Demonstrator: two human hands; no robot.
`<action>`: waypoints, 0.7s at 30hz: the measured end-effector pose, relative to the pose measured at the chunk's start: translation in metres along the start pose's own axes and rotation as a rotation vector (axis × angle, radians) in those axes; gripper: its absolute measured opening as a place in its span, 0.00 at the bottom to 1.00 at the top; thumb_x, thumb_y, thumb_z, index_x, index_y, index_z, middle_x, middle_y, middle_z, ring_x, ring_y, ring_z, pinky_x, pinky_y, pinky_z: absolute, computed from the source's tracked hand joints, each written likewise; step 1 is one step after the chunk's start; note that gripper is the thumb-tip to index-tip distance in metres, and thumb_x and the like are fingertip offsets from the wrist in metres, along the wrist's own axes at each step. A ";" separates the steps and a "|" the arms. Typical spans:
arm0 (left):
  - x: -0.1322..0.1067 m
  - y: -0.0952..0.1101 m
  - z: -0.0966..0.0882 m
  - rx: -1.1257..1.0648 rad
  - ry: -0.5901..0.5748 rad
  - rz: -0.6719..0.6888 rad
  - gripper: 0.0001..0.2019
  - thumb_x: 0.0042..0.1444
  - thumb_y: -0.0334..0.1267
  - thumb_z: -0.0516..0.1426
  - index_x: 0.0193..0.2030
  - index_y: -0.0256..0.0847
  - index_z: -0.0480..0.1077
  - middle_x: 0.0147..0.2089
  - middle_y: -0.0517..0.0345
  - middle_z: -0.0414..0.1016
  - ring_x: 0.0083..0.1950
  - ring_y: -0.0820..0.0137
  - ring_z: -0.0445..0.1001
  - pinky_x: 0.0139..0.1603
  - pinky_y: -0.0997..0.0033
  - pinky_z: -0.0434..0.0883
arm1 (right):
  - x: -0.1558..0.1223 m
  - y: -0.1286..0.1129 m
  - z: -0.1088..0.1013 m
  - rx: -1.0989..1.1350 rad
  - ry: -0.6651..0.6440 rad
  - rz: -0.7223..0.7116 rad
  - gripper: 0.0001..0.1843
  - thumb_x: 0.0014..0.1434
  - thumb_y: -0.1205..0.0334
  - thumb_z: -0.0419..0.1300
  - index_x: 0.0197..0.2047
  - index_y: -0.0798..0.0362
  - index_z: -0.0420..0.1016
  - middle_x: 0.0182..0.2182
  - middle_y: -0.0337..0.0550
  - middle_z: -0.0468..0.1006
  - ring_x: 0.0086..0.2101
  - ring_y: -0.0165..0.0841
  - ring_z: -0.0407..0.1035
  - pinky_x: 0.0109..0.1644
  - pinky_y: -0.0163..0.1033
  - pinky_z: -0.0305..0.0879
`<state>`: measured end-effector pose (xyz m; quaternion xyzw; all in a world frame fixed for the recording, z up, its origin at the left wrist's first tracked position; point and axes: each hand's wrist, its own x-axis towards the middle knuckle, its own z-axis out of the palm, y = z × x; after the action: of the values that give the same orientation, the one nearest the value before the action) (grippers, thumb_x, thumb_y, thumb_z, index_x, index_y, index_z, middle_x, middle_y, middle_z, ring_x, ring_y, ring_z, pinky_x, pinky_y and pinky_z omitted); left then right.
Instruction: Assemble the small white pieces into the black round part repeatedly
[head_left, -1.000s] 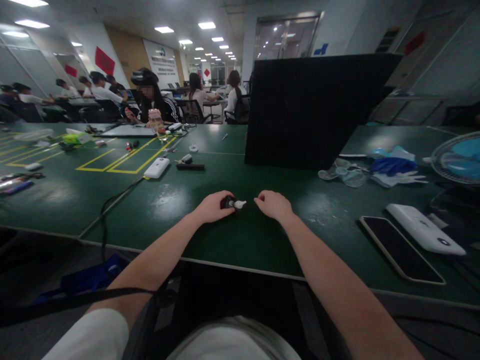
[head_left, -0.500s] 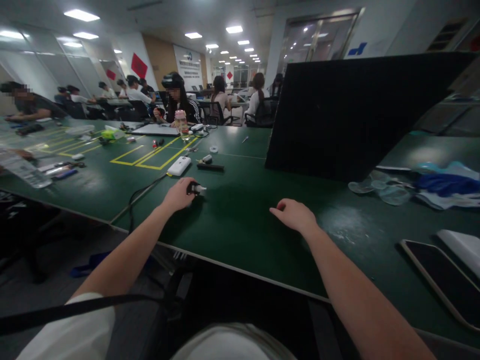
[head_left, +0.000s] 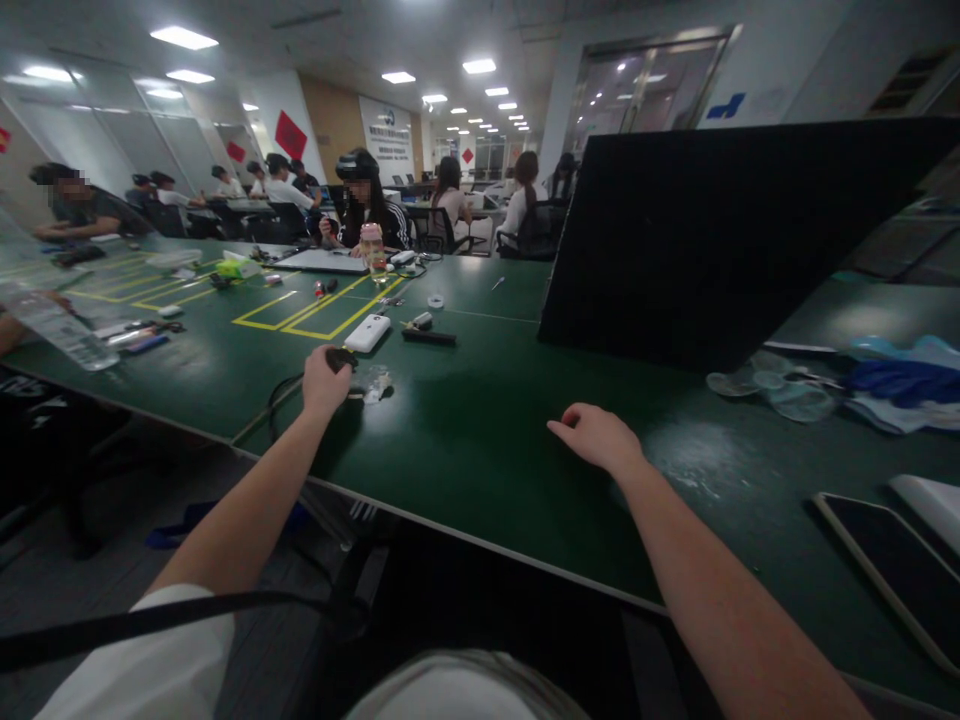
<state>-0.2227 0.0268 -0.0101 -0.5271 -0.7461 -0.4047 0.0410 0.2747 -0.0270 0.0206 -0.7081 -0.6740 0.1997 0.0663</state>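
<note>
My left hand (head_left: 325, 385) is at the table, left of centre, its fingers closed around a small black object (head_left: 342, 358) whose kind I cannot make out. Just right of that hand lie small clear and white pieces (head_left: 377, 386), too blurred to name. My right hand (head_left: 598, 436) rests low over the green tabletop (head_left: 480, 430), fingers loosely curled and thumb apart, with nothing visible in it. Beyond the left hand are a white box-like device (head_left: 367, 333) and a black bar (head_left: 429, 338).
A large black panel (head_left: 720, 240) stands at the back right. Blue and clear plastic (head_left: 900, 385) lies near the right edge, with a phone (head_left: 892, 570) closer to me. A pink-lidded bottle (head_left: 373, 255) stands further back. Several people sit at tables beyond.
My left hand has moved left, away from the small clear and white pieces, which now show on the table. The right hand stays nearly in place. The view has shifted slightly.
</note>
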 end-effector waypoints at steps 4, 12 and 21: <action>0.003 -0.006 0.014 -0.117 -0.028 -0.094 0.26 0.59 0.44 0.59 0.62 0.39 0.64 0.57 0.45 0.73 0.57 0.59 0.72 0.61 0.58 0.68 | -0.002 -0.003 -0.001 0.009 -0.010 0.009 0.23 0.62 0.41 0.59 0.51 0.49 0.77 0.45 0.49 0.80 0.39 0.42 0.76 0.37 0.44 0.73; -0.009 0.036 0.034 -0.221 -0.278 0.043 0.26 0.62 0.48 0.57 0.64 0.42 0.62 0.53 0.48 0.77 0.51 0.61 0.77 0.55 0.60 0.72 | -0.006 -0.001 0.000 0.016 0.024 -0.034 0.23 0.62 0.41 0.59 0.50 0.49 0.76 0.44 0.48 0.81 0.38 0.39 0.76 0.37 0.43 0.73; -0.085 0.165 0.074 -0.173 -0.674 0.429 0.26 0.63 0.51 0.56 0.65 0.44 0.61 0.53 0.44 0.78 0.50 0.55 0.79 0.51 0.54 0.74 | -0.008 -0.002 0.001 0.038 0.037 -0.034 0.21 0.61 0.42 0.60 0.49 0.49 0.77 0.44 0.48 0.81 0.38 0.39 0.76 0.35 0.41 0.72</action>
<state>-0.0223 0.0299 -0.0087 -0.7752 -0.5542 -0.2530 -0.1670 0.2727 -0.0345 0.0220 -0.6988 -0.6807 0.1982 0.0953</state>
